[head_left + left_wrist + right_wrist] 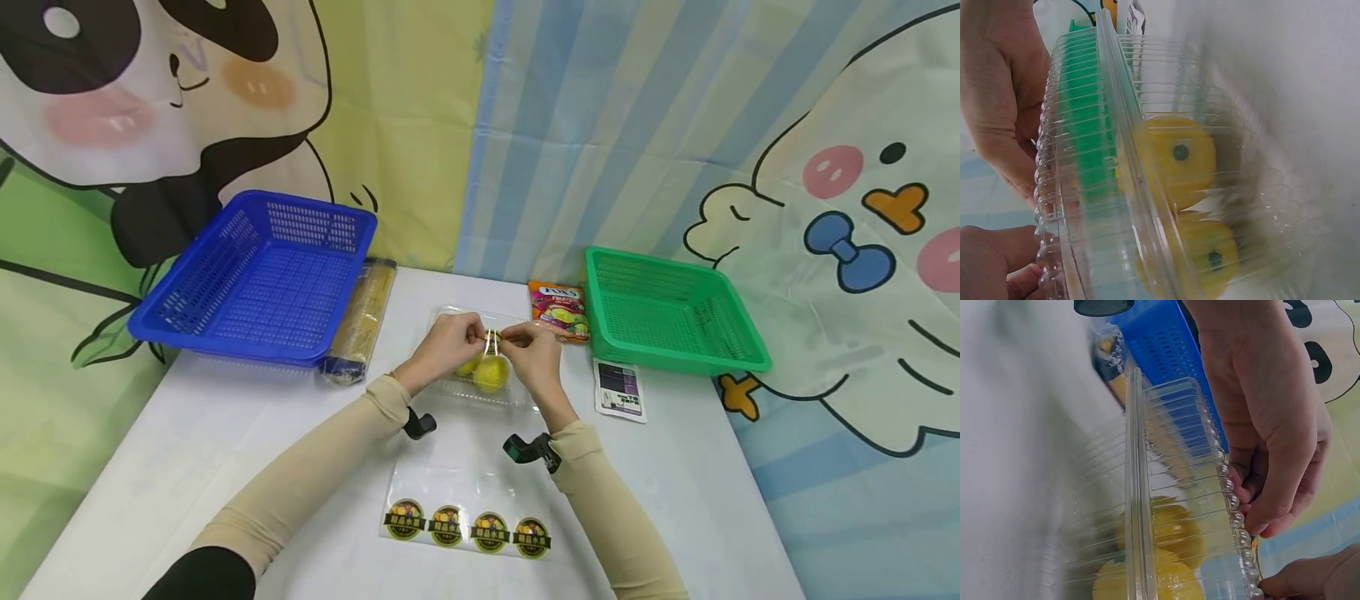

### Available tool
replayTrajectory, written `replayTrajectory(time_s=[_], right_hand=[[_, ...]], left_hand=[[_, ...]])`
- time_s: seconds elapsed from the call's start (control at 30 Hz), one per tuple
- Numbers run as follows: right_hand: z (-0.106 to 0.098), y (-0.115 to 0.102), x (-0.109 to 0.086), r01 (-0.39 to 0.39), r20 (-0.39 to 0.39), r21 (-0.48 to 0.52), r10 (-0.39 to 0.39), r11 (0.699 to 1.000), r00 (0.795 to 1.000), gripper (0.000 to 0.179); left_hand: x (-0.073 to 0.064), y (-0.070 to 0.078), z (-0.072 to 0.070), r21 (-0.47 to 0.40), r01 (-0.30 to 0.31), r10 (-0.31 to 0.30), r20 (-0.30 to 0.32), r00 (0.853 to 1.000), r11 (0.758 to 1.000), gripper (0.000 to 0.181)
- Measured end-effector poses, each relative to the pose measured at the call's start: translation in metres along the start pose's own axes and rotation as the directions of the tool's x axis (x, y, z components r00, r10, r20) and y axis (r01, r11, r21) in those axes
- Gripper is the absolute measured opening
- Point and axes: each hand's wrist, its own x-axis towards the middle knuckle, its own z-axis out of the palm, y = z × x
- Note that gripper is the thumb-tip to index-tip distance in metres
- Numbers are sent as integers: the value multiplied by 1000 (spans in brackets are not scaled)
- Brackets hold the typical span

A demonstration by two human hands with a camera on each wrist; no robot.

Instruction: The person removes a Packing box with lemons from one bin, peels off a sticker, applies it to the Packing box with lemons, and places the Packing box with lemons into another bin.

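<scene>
A lidded clear plastic fruit box (517, 396) sits on the table with yellow round fruits (491, 375) inside. In the left wrist view, the fruits (1182, 159) show dark green stem spots through the ribbed wall. My left hand (456, 340) and right hand (536, 354) meet over the lid, pinching a small round gold-and-black sticker (492, 336) between them. Fingertips of the left hand (1272, 437) touch the lid's beaded edge in the right wrist view, and the right hand (1319, 578) is at the lower right. Most of the sticker is hidden there.
Nearer me lies a clear sheet (465, 467) with several round fruit stickers (447, 527). A blue basket (258, 350) and a long yellow packet (363, 321) stand left. At right are a green basket (675, 354), an orange candy bag (560, 312) and a small white-and-purple packet (620, 389).
</scene>
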Motion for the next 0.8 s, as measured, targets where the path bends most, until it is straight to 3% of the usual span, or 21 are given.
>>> replayTrajectory(time_s=[0.37, 0.8], right_hand=[[2, 1, 1, 5, 17, -50, -4, 999, 1000, 10], [6, 0, -1, 108, 23, -131, -106, 985, 994, 10]], left_hand=[[2, 0, 1, 36, 23, -23, 9, 1000, 999, 8], [7, 4, 2, 114, 32, -39, 64, 997, 993, 8]])
